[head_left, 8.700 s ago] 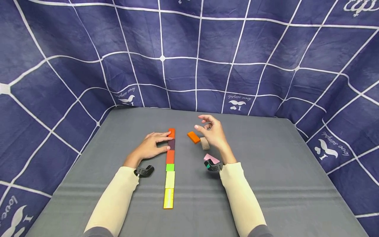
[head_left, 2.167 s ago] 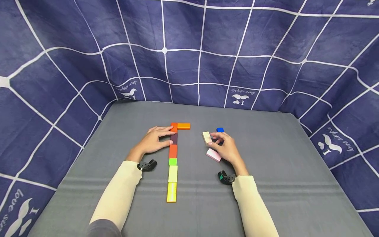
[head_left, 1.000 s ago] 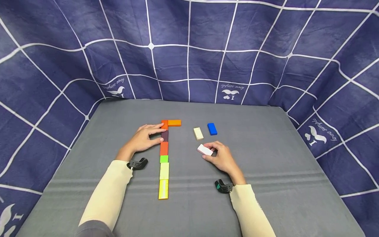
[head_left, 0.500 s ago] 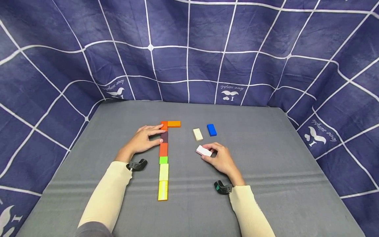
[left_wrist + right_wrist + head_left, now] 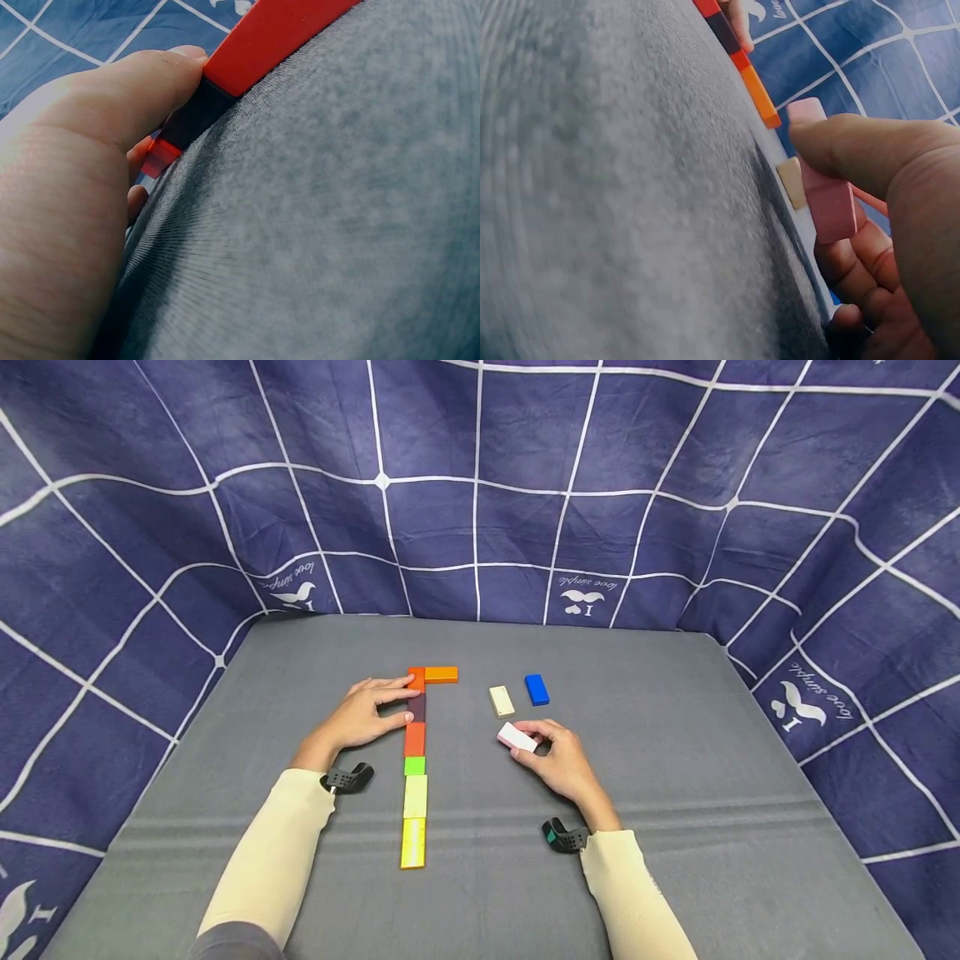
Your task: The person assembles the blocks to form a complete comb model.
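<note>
Between the thumb and fingers of my right hand (image 5: 561, 763) is a pink block (image 5: 513, 737), pinched and tilted; the right wrist view shows the same pink block (image 5: 830, 210) just off the grey surface. My left hand (image 5: 364, 713) rests its extended fingertips and thumb along the left side of a column of blocks, at the orange-red block (image 5: 417, 680) and the dark purple block (image 5: 416, 708). Below these follow a red block (image 5: 415, 739), a green block (image 5: 415, 766), a pale yellow block (image 5: 416, 797) and a yellow block (image 5: 412, 843).
An orange block (image 5: 441, 675) lies crosswise against the column's top right. Loose on the grey tabletop (image 5: 480, 893) are a cream block (image 5: 502, 702) and a blue block (image 5: 537, 689), beyond the right hand. A blue gridded cloth (image 5: 480, 518) hangs behind.
The orange block has gone from beside the cream block to the column's top. My right hand has since taken hold of the pink block. Over the last second both hands hardly move.
</note>
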Action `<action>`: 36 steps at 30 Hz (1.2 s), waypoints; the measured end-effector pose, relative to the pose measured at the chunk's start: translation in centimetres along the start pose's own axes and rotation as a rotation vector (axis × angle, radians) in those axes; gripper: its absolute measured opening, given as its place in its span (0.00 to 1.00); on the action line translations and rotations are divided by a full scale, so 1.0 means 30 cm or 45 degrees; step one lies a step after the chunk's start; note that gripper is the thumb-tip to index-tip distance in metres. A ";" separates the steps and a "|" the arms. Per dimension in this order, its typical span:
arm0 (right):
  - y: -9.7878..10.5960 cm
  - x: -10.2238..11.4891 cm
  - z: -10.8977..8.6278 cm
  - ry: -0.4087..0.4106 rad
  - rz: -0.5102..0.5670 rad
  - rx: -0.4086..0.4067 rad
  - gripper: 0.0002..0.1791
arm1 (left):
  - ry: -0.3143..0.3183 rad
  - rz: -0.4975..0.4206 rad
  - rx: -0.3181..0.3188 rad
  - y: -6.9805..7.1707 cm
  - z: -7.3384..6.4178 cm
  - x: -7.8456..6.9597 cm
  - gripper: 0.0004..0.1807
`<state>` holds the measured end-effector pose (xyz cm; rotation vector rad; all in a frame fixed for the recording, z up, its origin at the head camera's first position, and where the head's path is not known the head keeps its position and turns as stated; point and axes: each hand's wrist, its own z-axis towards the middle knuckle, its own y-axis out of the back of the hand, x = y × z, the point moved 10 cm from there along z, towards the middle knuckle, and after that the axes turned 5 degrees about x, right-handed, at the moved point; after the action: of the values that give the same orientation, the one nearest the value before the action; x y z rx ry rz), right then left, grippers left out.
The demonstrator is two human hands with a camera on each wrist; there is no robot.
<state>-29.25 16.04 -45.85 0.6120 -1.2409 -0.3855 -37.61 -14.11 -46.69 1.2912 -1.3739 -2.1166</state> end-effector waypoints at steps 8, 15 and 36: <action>-0.010 0.042 0.026 0.015 0.039 -0.006 0.22 | 0.006 0.001 -0.001 0.008 0.001 0.008 0.28; -0.012 0.091 0.065 0.075 0.053 0.008 0.22 | -0.009 0.013 -0.015 0.009 -0.004 0.003 0.28; -0.049 0.189 0.199 0.152 0.087 0.016 0.20 | 0.027 0.000 -0.014 -0.004 -0.015 0.003 0.27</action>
<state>-33.22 10.26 -41.30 0.5933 -1.1472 -0.2808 -37.27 -14.35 -46.90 1.3060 -1.3521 -2.1012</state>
